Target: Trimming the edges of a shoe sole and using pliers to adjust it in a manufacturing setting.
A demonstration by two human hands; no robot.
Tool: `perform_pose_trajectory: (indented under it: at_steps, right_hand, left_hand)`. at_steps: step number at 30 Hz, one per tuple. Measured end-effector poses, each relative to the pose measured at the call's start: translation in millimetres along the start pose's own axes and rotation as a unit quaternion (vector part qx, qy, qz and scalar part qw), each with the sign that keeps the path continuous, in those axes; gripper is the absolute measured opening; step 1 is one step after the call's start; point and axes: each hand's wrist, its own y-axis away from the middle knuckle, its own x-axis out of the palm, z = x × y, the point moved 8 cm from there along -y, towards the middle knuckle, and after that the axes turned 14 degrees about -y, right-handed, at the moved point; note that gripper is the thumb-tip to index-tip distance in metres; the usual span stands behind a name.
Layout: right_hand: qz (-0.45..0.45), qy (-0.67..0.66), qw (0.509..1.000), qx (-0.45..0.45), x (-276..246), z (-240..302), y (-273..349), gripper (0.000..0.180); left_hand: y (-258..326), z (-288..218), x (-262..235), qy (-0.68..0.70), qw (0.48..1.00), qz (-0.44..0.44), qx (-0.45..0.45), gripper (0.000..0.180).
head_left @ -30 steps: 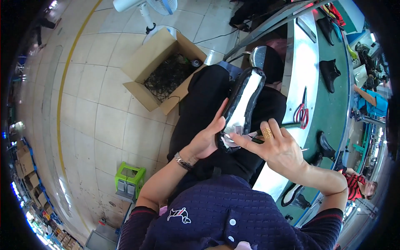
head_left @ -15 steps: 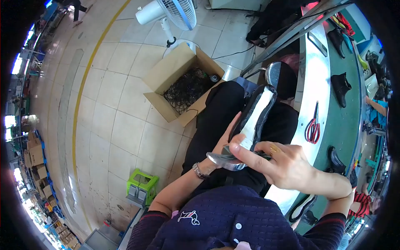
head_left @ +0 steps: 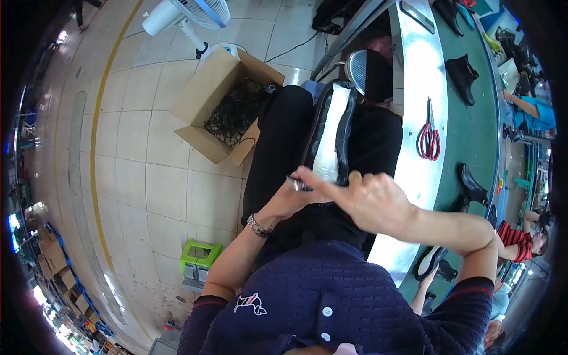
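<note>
We're catching the right hand [head_left: 376, 204] only as a blur, and its curled fingers are hiding whatever lies within. Under it, the near end of the black-and-white shoe [head_left: 331, 130] is going unseen. At its fingertip we're getting just a smeared glint of a metal piece [head_left: 296, 184], shape unclear. The left hand's [head_left: 287, 201] fingers are disappearing behind it. Far beyond the left hand, the top edge is clipping the fan [head_left: 204, 13]; below the right hand, the dark shirt [head_left: 349, 284] is covering part of another person's forearm [head_left: 422, 293].
</note>
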Motion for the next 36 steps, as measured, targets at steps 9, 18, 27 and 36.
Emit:
perform_pose_trajectory:
  at_steps: [9, 18, 27, 36]
  right_hand:
    - [-0.043, -0.054, 0.997, 0.026, -10, -13, 2, 0.09]
    - [-0.035, -0.096, 0.993, 0.06, -12, -41, -6, 0.069]
    - [-0.34, -0.419, 0.815, 0.212, 9, -85, 93, 0.057]
    - [-0.379, -0.753, 0.486, 0.23, 83, -83, 135, 0.035]
  left_hand:
    - [9, -39, 11, -0.269, 0.963, -0.012, 0.018, 0.04]
    - [2, -26, 10, -0.181, 0.981, 0.033, -0.061, 0.063]
    - [-63, -57, 16, -0.179, 0.977, 0.004, -0.118, 0.112]
    - [-28, -108, 55, -0.39, 0.911, 0.054, 0.126, 0.13]
